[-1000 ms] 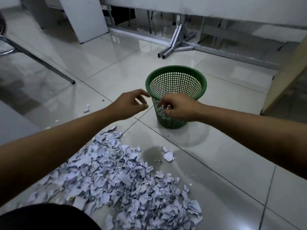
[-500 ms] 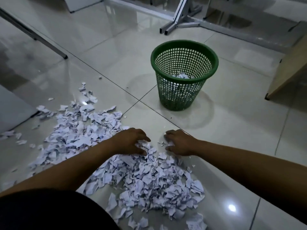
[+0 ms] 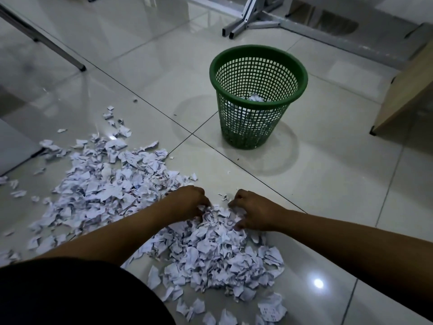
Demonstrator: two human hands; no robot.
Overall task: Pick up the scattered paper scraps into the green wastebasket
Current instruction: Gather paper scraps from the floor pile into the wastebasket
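Both hands [image 3: 187,202] [image 3: 254,213] dropped from wastebasket [image 3: 257,97] onto crumpled white scraps [image 3: 112,184]

Fingertips of both hands sink into the paper scraps [image 3: 210,242] (grip unreadable); the wooden furniture [image 3: 407,90] runs off-frame

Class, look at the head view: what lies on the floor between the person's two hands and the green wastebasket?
In the head view, bare glossy tile with a dark grout line separates the left hand and right hand from the green wastebasket; only a few tiny paper flecks.
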